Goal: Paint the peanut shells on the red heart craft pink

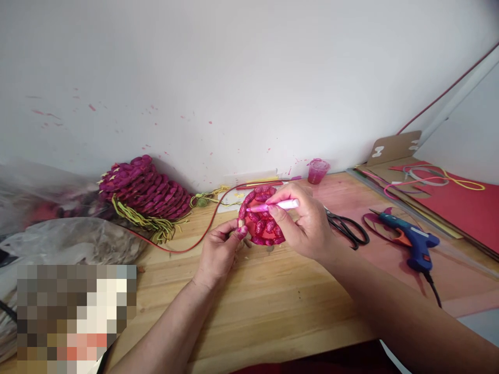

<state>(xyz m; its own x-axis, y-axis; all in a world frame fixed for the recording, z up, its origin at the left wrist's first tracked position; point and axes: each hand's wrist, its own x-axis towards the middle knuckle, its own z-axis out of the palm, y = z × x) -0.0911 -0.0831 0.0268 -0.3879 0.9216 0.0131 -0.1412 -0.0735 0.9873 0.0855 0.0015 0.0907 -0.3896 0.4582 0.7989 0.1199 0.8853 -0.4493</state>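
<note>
A round red disc covered with glittery pink oval pieces [262, 218] stands tilted on the wooden table [249, 301]. My left hand [220, 251] is closed, pinching the disc's lower left edge, with a small pale piece between the fingertips. My right hand [303, 221] is closed round a pale pink stick or brush [273, 206] whose tip touches the pink pieces near the top left of the disc.
A stack of finished magenta pieces with green fringe [144, 189] lies left by the wall. Black scissors [346, 228] and a blue glue gun [409, 239] lie to the right, a pink glitter cup [317, 171] at the back. Plastic bags [74, 239] sit at left, red sheets [460, 202] at right.
</note>
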